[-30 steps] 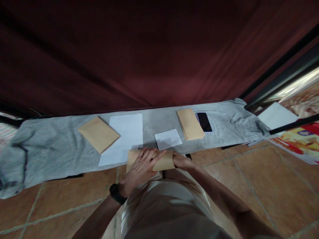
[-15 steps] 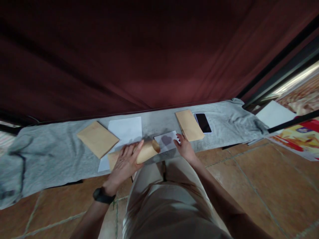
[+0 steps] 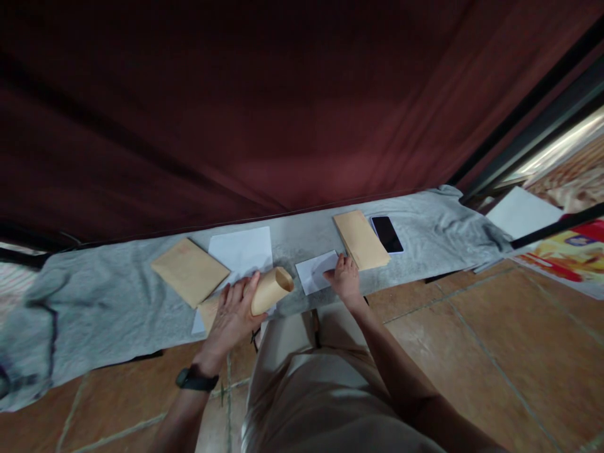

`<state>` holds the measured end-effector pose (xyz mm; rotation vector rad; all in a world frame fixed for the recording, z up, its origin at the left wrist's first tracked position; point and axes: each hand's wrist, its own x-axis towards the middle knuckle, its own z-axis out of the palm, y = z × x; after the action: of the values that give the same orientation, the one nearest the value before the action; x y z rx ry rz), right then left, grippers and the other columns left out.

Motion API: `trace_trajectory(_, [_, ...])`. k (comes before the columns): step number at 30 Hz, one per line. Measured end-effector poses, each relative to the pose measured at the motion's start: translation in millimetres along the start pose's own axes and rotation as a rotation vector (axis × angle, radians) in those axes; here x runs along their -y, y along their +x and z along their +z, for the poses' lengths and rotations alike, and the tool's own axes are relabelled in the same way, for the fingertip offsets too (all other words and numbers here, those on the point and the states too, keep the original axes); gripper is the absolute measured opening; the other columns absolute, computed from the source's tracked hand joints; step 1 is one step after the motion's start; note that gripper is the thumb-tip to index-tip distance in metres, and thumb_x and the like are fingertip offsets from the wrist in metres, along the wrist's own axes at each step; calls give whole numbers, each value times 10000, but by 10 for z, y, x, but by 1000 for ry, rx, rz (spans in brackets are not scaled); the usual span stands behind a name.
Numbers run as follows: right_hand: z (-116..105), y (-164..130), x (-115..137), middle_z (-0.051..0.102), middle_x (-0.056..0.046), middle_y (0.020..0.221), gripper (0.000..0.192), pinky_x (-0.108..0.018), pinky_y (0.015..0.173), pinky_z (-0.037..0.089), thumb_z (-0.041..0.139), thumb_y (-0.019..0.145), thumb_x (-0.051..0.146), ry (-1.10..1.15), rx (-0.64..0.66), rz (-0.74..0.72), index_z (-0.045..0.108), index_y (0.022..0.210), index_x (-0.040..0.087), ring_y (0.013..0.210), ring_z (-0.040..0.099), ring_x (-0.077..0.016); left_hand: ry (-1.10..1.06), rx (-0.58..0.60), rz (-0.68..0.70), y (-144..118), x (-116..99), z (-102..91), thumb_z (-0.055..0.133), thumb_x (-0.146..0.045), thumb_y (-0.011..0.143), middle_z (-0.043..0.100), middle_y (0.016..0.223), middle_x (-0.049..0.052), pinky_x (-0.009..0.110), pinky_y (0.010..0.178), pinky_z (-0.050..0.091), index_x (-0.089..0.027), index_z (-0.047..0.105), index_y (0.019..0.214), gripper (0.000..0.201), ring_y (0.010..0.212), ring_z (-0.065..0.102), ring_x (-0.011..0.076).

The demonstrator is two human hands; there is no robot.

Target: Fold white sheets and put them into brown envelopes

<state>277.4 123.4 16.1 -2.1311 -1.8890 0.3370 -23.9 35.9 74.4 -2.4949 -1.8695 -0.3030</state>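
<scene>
While the head camera looks down over a grey cloth (image 3: 94, 302) spread along the floor, the left hand (image 3: 233, 314) grasps a brown envelope (image 3: 264, 292) bowed open into a tube, its round mouth turned toward the right. That envelope lies at the near edge of the cloth, partly over a large white sheet (image 3: 243, 251). The right hand (image 3: 344, 277) rests with its fingers spread and unclenched on a small folded white paper (image 3: 314, 274), which lies just right of the envelope's open mouth. A second brown envelope (image 3: 189, 270) lies flat to the left, overlapping the large sheet. A stack of brown envelopes (image 3: 361, 239) sits just beyond the right hand, touching a dark phone (image 3: 387, 234).
</scene>
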Motion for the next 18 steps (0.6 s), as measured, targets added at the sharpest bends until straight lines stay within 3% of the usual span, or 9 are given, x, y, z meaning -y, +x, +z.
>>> trace_trajectory(6, [-8, 123, -85, 585, -206, 1266, 481, -410, 1056, 416, 683, 835, 265, 85, 6, 57, 580, 1274, 99, 1234, 527, -323, -38, 28, -19, 12, -3, 60, 674, -345, 827, 534, 1390, 164, 560, 1132, 363, -209, 120, 1618, 975, 1328, 494, 365])
trace_trajectory(11, [10, 145, -240, 652, -106, 1022, 183, -342, 894, 475, 574, 877, 242, 303, 47, -1, 665, 1021, 174, 970, 616, -240, -47, 45, -15, 6, 1, 95, 673, -329, 826, 525, 1406, 161, 557, 1129, 365, -228, 100, 1621, 986, 1341, 488, 363])
trace_trajectory(18, [-142, 82, -382, 662, -25, 812, 212, -309, 746, 473, 536, 877, 378, 863, -47, -117, 655, 911, 205, 778, 595, -201, -60, 56, 0, 0, 50, 206, 692, -356, 820, 507, 1439, 160, 582, 1171, 317, -242, 79, 1632, 1024, 1370, 472, 369])
